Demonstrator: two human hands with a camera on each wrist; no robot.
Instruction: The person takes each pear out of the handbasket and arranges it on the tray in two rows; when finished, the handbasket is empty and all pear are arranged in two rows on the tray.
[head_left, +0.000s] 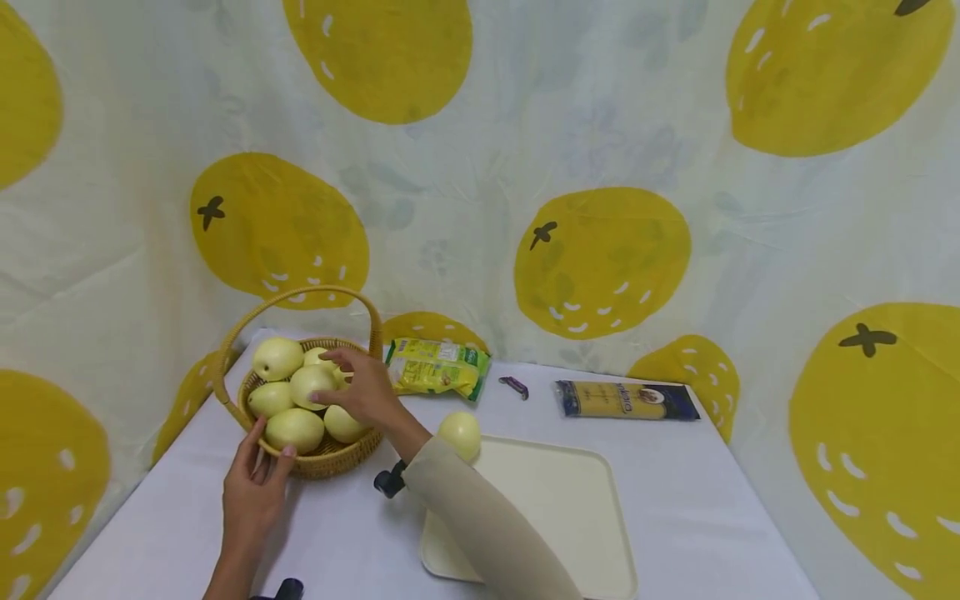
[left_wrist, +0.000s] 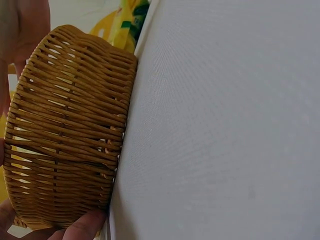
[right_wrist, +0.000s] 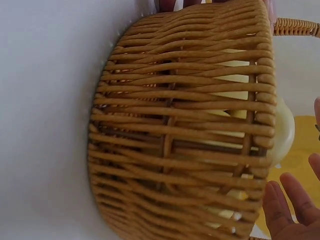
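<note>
A round wicker basket (head_left: 330, 465) with a tall handle holds several pale yellow-green fruits (head_left: 295, 431) that look like pears. My left hand (head_left: 255, 492) grips its near left side, thumb and fingers at the rim; in the left wrist view its fingers (left_wrist: 87, 226) lie against the weave. Over the fruits reaches my right hand (head_left: 363, 387), thumb and fingers spread beside a central fruit (head_left: 309, 383). The right wrist view shows those fingers (right_wrist: 295, 197) apart beyond the rim, holding nothing visible. Contact with the central fruit is unclear.
A cream tray (head_left: 555, 492) lies right of the basket, one pale fruit (head_left: 460, 435) at its far left corner, partly behind the right forearm. Farther back are a yellow-green packet (head_left: 438, 367), a small purple item (head_left: 514, 387) and a long blue-ended packet (head_left: 626, 400). Patterned cloth hangs behind.
</note>
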